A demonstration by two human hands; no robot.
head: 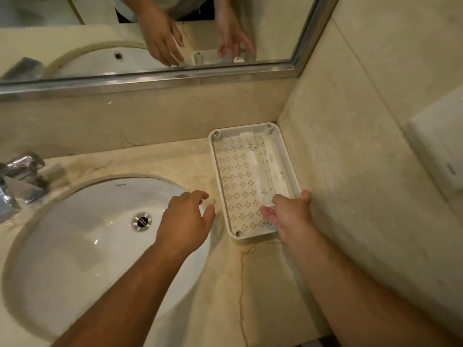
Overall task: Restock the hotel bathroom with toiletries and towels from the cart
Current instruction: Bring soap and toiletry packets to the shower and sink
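One white tray (217,169) with a hole-patterned floor sits on the marble counter (263,284), pushed into the corner where the back wall meets the side wall, just right of the one round sink (75,234). Inside it, along its right half, lie long white wrapped packets (258,166), at least two side by side (the wrappers blur together, so an exact count cannot be told). Three corner posts of the tray show; the fourth is behind the right hand (290,214). That hand is at the tray's near right corner, thumb up against the right rim, fingers reaching fairly straight over the near ends of the packets; whether it pinches one cannot be told. The left hand (185,219) hovers over the sink's right edge, fingers loosely bent, holding nothing. One drain (141,221), one chrome tap (20,176) at far left, one mirror (275,26) showing both hands, one white box (441,151) on the right wall
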